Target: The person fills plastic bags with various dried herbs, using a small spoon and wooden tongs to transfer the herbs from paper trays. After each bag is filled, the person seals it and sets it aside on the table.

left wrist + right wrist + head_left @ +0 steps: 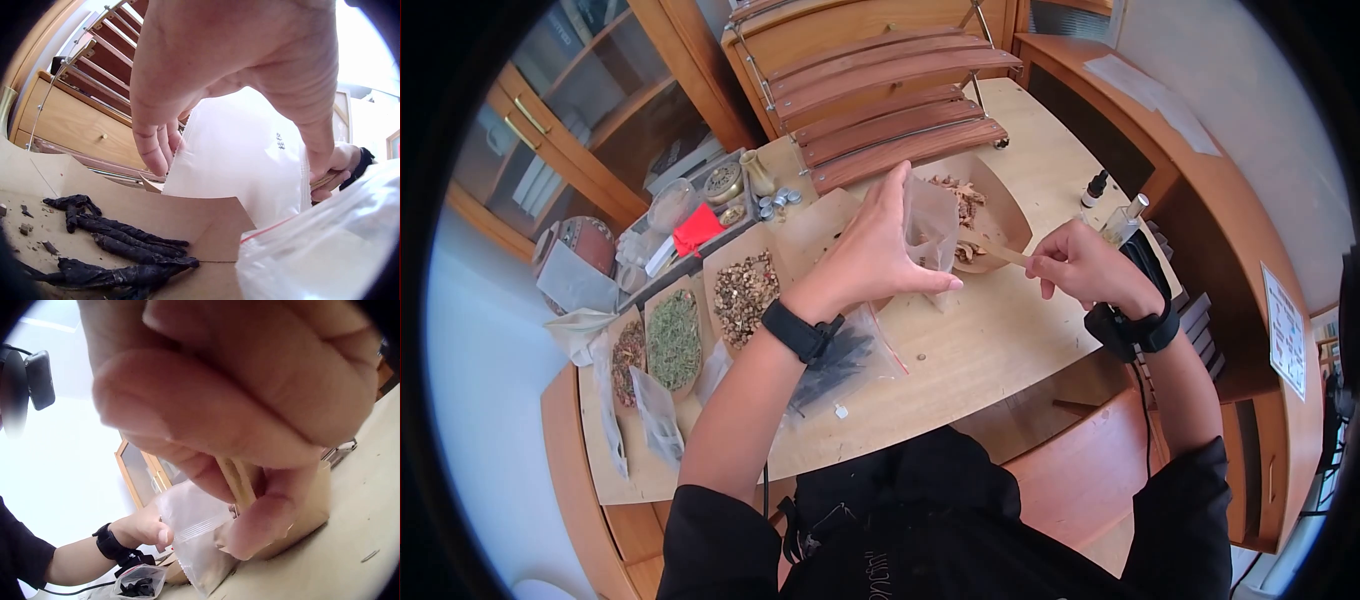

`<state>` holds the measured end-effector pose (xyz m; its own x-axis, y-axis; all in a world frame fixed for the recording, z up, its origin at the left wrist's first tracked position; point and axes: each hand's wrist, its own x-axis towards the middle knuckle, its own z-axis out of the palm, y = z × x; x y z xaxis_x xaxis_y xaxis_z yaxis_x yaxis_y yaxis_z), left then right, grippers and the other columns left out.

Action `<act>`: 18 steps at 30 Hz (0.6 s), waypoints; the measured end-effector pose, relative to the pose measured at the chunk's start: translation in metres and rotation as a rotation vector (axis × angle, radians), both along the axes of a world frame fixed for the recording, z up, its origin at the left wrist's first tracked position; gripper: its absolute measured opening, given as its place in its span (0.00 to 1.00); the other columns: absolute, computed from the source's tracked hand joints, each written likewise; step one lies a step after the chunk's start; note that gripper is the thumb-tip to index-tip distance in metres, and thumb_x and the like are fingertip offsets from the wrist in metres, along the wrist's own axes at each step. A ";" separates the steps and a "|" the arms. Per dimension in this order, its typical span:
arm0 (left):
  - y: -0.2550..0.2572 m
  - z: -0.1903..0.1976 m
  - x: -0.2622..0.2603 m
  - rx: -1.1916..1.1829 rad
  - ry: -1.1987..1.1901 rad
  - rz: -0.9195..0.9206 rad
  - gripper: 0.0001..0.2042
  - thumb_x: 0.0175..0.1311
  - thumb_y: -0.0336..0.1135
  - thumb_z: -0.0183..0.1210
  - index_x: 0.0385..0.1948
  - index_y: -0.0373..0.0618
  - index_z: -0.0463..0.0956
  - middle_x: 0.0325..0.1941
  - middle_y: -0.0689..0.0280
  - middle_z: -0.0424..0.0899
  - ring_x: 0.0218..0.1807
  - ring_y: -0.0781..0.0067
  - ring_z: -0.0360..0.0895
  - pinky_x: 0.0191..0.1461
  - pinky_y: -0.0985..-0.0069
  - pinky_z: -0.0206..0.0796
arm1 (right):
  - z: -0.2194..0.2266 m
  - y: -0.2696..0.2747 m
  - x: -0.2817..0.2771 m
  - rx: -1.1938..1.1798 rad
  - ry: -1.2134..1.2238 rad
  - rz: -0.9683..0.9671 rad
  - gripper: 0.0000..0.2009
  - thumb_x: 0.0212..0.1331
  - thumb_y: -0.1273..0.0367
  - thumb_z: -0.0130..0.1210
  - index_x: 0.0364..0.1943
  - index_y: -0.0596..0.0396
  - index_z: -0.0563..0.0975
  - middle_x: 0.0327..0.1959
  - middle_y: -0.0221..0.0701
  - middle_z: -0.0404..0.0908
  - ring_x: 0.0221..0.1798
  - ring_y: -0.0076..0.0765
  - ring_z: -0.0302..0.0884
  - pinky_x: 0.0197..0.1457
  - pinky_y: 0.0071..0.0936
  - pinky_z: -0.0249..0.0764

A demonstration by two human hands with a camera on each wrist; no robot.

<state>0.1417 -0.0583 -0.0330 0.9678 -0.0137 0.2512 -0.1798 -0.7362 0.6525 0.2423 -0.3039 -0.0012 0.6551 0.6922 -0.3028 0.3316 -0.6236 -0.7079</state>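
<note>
My left hand (865, 245) holds a translucent white sachet (931, 215), with the fingers on one side and the thumb on the other. Small dark print shows on the sachet (250, 144) in the left wrist view. Between thumb and fingers my right hand (1085, 262) pinches a flat, pale wooden utensil (1007, 253); it points left toward the sachet, and its far end is hidden. Just behind the sachet stands a brown paper tray (1006, 212) with tan dried slices (965, 203). Below my left hand, another paper tray (212, 215) holds black, twisted dried pieces (134, 250).
Paper trays of brown bits (745, 295), green herbs (673, 340) and reddish bits (629, 362) line the left side. A zip bag of dark pieces (840, 370) lies near the front edge. A slatted wooden rack (890, 125) stands behind; a dropper bottle (1093, 191) is at right.
</note>
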 end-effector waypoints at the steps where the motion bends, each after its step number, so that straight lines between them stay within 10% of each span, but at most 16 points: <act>1: 0.000 0.001 0.000 -0.004 0.004 -0.001 0.62 0.32 0.50 0.78 0.68 0.30 0.43 0.69 0.41 0.54 0.72 0.49 0.53 0.73 0.64 0.48 | 0.000 0.000 0.001 0.000 0.000 0.001 0.13 0.59 0.67 0.52 0.27 0.67 0.81 0.16 0.30 0.79 0.09 0.20 0.66 0.11 0.20 0.63; 18: -0.001 0.001 -0.001 0.057 -0.010 0.004 0.62 0.32 0.52 0.77 0.68 0.31 0.44 0.70 0.42 0.54 0.72 0.48 0.54 0.73 0.63 0.49 | -0.007 -0.013 -0.002 0.170 0.217 -0.138 0.12 0.60 0.67 0.55 0.30 0.65 0.80 0.18 0.29 0.79 0.08 0.15 0.58 0.09 0.16 0.52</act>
